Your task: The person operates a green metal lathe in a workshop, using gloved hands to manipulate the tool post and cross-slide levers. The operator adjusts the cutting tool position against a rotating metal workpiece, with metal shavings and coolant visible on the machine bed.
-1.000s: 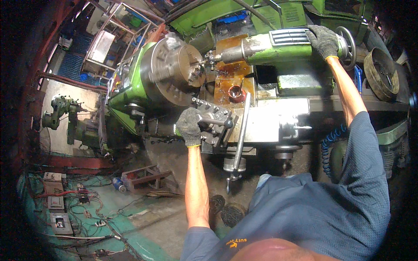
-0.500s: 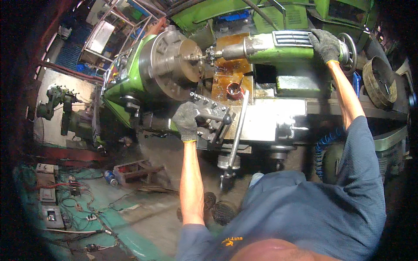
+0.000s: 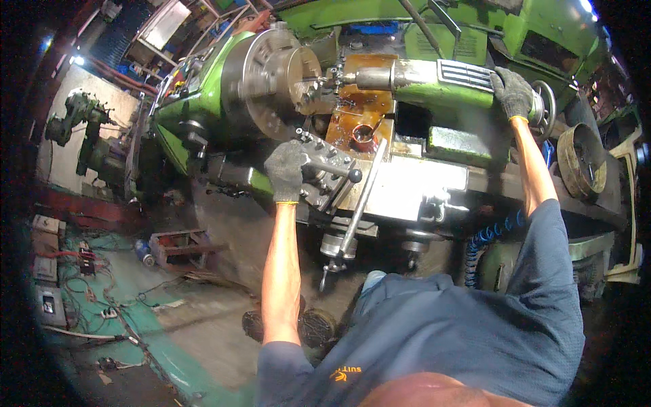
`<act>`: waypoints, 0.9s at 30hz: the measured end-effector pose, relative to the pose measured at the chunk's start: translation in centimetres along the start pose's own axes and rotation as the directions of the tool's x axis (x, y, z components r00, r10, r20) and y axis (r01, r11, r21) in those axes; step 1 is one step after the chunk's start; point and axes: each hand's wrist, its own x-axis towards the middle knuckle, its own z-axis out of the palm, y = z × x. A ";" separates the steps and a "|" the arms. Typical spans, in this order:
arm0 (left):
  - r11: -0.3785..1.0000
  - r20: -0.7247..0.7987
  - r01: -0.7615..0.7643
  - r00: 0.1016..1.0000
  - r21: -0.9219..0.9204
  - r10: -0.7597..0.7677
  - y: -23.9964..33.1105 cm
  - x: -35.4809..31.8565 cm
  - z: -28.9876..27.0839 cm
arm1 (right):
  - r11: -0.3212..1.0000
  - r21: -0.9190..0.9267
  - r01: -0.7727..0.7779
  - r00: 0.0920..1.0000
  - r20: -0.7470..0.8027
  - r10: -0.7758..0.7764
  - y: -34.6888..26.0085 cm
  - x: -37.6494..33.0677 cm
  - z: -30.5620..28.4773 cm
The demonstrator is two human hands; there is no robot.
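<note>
In the head view, a person in a dark blue shirt stands at a green lathe (image 3: 203, 115) and reaches both gloved hands onto it. The left hand (image 3: 286, 171), in a grey knit glove, rests on the tool post (image 3: 325, 166) on the carriage; its fingers (image 3: 296, 153) are curled down over the top of the block, beside a short lever with a black ball knob (image 3: 354, 176) that sticks out to the right. How tightly they press I cannot tell. The right hand (image 3: 513, 92), also in a grey glove, is stretched far out to the tailstock handwheel (image 3: 544, 108); its fingers are wrapped over the rim of the wheel, closed on it.

Between the hands lies the green tailstock (image 3: 434, 85), whose steel quill (image 3: 371, 78) points left toward the large round chuck (image 3: 268, 78). The quill's tip sits just at the chuck face. Below the quill, a rusty brown tray (image 3: 352, 119) holds a small round cup (image 3: 363, 135). A long steel bar handle (image 3: 359, 203) slants down from the carriage toward the person's body.

To the left, a smaller green machine (image 3: 85, 132) stands against a pale wall. The floor (image 3: 122, 298) there is teal-painted and littered with cables and boxes. At the far right, a dark round pulley wheel (image 3: 582, 161) lies on the lathe's end.
</note>
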 end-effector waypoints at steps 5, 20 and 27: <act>0.928 0.022 -0.307 0.951 0.212 0.309 -2.8 0.7 -0.5 | 1.000 0.013 0.011 1.000 -0.016 -0.011 0.3 0.2 0.0; 0.989 -0.069 -0.048 0.996 0.140 0.058 -1.7 0.7 0.5 | 1.000 -0.005 0.016 0.992 0.126 -0.015 0.2 0.2 -0.9; 0.989 -0.012 -0.010 1.000 0.150 0.011 -2.6 0.5 -0.3 | 1.000 -0.016 0.010 0.965 0.262 -0.005 0.2 0.3 -5.7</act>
